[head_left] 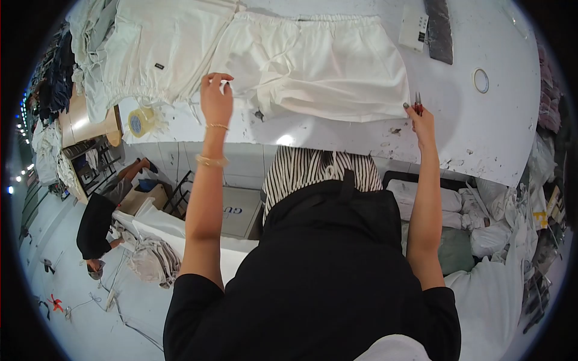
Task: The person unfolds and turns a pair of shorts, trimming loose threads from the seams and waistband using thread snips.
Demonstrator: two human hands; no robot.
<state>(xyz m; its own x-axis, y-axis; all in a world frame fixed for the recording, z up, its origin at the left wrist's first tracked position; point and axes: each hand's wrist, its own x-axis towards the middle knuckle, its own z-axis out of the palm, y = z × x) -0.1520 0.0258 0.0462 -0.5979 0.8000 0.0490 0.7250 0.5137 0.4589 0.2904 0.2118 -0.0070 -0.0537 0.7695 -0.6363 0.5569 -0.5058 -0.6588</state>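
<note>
A white garment [337, 66] with a gathered edge and tie strings lies spread on the white table. My left hand [217, 102] is over its left end, thumb and forefinger apart, with nothing visible between them. At the garment's lower right corner, my right hand [423, 125] is closed around small red-handled thread snips [418, 106], their points facing away from me. The thumb of that hand is at the fabric edge; whether it pinches the cloth I cannot tell. Another white garment [162, 54] with a small black label lies on the left.
A roll of clear tape [139, 122] sits near the table's left edge, and a tape ring [480, 80] lies on the right. A white card [413, 28] and a dark strip [439, 30] are at the back. A person [96, 225] bends over cloth at left.
</note>
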